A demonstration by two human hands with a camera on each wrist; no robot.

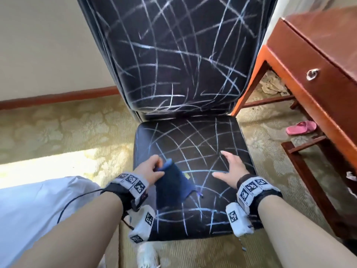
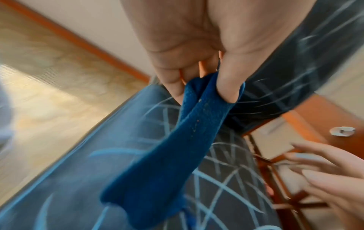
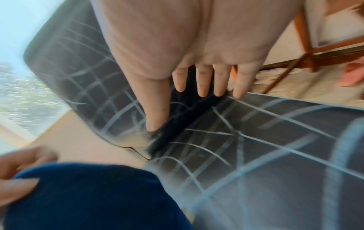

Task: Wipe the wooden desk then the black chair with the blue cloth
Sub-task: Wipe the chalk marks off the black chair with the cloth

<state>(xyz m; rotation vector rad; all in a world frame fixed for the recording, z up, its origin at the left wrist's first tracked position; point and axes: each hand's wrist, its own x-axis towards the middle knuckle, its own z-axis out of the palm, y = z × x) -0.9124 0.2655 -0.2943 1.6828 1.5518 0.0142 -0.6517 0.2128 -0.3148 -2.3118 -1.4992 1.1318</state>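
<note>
Pinching blue cloth between thumb and fingers, left hand hangs it over black chair seat. Right hand spread flat, empty; seat contact unclear. Wooden desk cut off at right; wrist views blurred.

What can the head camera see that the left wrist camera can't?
Only the head view shows the pink slipper under the desk and the chair's whole scribbled back. Only the left wrist view shows up close how the left hand's fingers pinch the blue cloth. Both show the cloth hanging from the left hand above the seat and the right hand, fingers spread.
</note>
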